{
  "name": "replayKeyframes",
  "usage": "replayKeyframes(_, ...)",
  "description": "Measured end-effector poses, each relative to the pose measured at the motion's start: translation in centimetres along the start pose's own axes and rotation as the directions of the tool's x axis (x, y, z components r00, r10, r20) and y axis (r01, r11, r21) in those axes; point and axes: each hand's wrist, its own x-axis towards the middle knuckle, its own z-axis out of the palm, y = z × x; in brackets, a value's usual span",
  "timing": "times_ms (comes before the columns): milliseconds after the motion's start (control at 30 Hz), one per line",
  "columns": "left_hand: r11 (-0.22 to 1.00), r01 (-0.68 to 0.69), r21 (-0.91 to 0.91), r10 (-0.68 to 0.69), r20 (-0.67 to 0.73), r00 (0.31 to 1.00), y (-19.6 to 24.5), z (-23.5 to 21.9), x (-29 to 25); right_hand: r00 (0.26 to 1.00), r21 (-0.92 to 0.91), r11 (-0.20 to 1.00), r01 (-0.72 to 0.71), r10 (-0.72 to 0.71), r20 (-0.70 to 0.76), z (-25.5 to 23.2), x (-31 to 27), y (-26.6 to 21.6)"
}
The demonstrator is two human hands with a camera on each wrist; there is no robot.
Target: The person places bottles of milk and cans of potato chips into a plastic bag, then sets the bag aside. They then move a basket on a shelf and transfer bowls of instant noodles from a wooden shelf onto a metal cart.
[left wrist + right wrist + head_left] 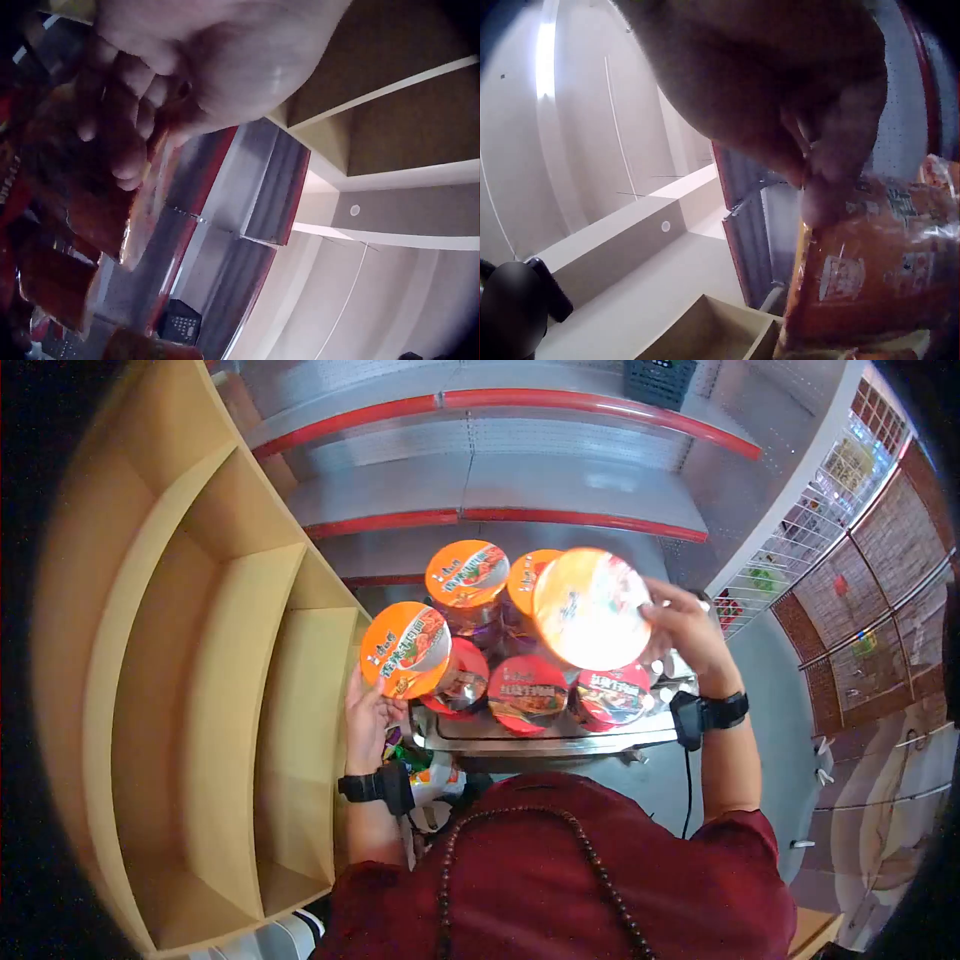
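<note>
In the head view my left hand (368,722) holds an orange-lidded noodle cup (406,650) by its lower edge, tilted lid up. My right hand (690,632) grips another orange-lidded cup (592,608) at its right side, its lid bright with glare. Behind them stand two more orange cups (467,574), and nearer me are several red-lidded cups (528,694). The left wrist view shows curled fingers (129,154) against a cup (105,217). In the right wrist view, fingertips (821,202) press the edge of an orange cup (855,277).
A metal cart (550,744) lies under the cups. Grey shelves with red edges (590,515) stand beyond, with a dark basket (660,382) on top. Wooden shelving (225,560) rises at the left. A wire rack (790,545) is at the right, and bags (436,780) lie below the left hand.
</note>
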Motion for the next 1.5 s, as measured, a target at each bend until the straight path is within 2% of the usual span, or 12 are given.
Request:
replayKeyframes(167, 1.000, 0.022, 0.008, -0.021, -0.093, 0.995, -0.7, -0.5, -0.3, 0.959, 0.021, 0.992, -0.123, 0.114, 0.258, 4.6, 0.0, 3.3)
replayKeyframes(267, 0.994, 0.109, -0.012, -0.109, -0.133, 0.985, -1.7, -1.2, 0.0, 0.947, 0.072, 0.987, -0.141, 0.113, 0.302, 6.3, 1.5, 8.3)
replayKeyframes(333, 0.999, 0.034, 0.039, -0.029, -0.115, 0.993, -1.5, 0.1, -0.8, 0.938, 0.143, 0.977, -0.157, 0.102, 0.332, 7.0, 0.6, 8.2)
replayKeyframes(467, 0.999, 0.046, 0.007, -0.043, -0.211, 0.976, -2.5, 0.8, -1.6, 0.928, 0.096, 0.982, -0.163, 0.120, 0.352, 6.9, 0.9, 8.8)
replayKeyframes(567, 0.999, -0.048, 0.013, 0.049, -0.420, 0.906, -2.6, 2.6, -3.3, 0.931, 0.064, 0.984, -0.164, 0.133, 0.339, 6.5, 0.3, 8.9)
replayKeyframes(800, 0.971, -0.103, 0.215, 0.196, -0.473, 0.859, -0.5, 1.4, -5.6, 0.981, 0.014, 1.000, 0.015, -0.017, 0.193, 3.0, 2.2, 7.9)
replayKeyframes(900, 0.907, -0.211, 0.365, 0.380, -0.493, 0.782, 1.4, 1.7, -4.6, 0.998, 0.014, 1.000, 0.025, -0.026, 0.065, 0.2, 3.9, 5.1)
replayKeyframes(1033, 0.878, -0.338, 0.339, 0.456, -0.379, 0.805, 3.2, 4.1, -3.3, 0.963, -0.011, 0.975, 0.222, -0.221, -0.157, -4.8, 8.7, 2.5)
replayKeyframes(1133, 0.837, -0.393, 0.382, 0.511, -0.285, 0.811, 3.6, 6.4, -2.4, 0.775, -0.373, 0.826, 0.423, -0.543, -0.323, -9.1, 14.5, -0.3)
replayKeyframes(1267, 0.831, -0.443, 0.338, 0.536, -0.268, 0.801, 3.3, 9.3, -3.0, 0.614, -0.778, 0.579, 0.246, -0.714, -0.337, -12.2, 17.3, -10.0)
replayKeyframes(1333, 0.834, -0.420, 0.357, 0.519, -0.250, 0.817, 3.5, 11.0, -4.5, 0.504, -0.813, 0.489, 0.315, -0.812, -0.293, -13.6, 20.0, -13.8)
replayKeyframes(1500, 0.853, -0.294, 0.431, 0.484, -0.444, 0.754, 0.8, 12.1, -8.6, 0.601, -0.816, 0.569, 0.100, -0.688, -0.407, -14.8, 24.6, -22.3)
